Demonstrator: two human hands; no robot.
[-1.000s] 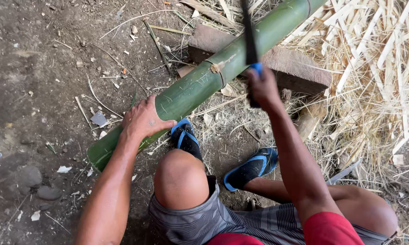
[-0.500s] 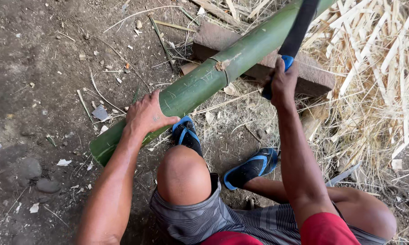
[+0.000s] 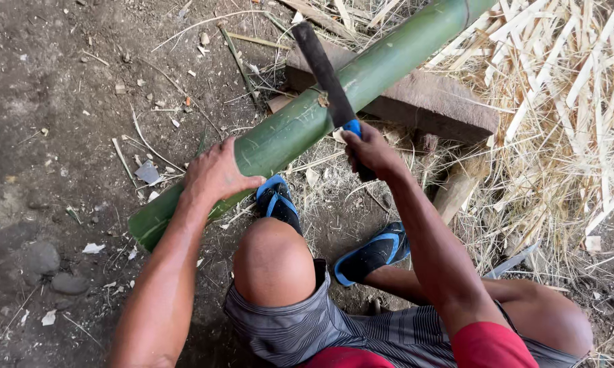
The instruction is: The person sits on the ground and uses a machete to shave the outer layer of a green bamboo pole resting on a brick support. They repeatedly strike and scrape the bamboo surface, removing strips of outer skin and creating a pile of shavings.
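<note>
Left hand (image 3: 215, 174) fingers spread flat over the green bamboo pole (image 3: 307, 123) propped on a wood block (image 3: 436, 102), right hand (image 3: 371, 151) fingers clamped on the knife (image 3: 327, 75), blade across the pole.

wooden block (image 3: 433, 102) on dirt ground (image 3: 55, 102); pale split strips (image 3: 565, 88); grey stones (image 3: 44, 262); blue-black sandals (image 3: 371, 252).
</note>
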